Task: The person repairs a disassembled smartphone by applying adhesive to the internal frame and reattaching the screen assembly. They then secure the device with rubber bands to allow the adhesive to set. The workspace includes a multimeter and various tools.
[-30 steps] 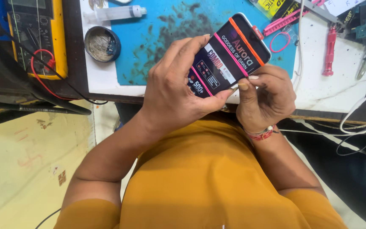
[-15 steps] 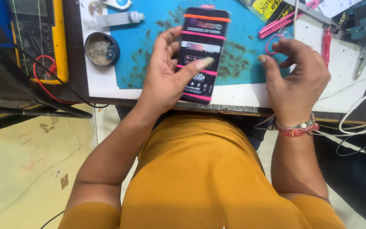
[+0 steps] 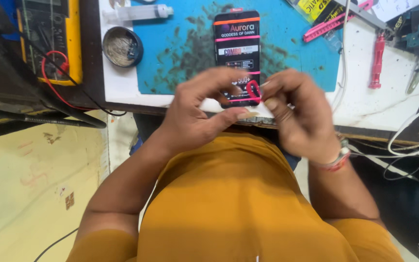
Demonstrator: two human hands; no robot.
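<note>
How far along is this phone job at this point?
Done: the phone lies flat on the blue mat, no hand holding it. In hand: left hand and right hand pinch a small pink loop just above the phone's near end. Left: the loop isn't visibly attached to anything; blur hides more.

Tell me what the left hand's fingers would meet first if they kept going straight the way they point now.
The left hand points its fingers to the right, toward the small pink loop and the fingertips of the right hand. The loop looks first in line; the black phone package lies beyond, flat on the blue mat. Motion blur leaves depth unclear.
</note>
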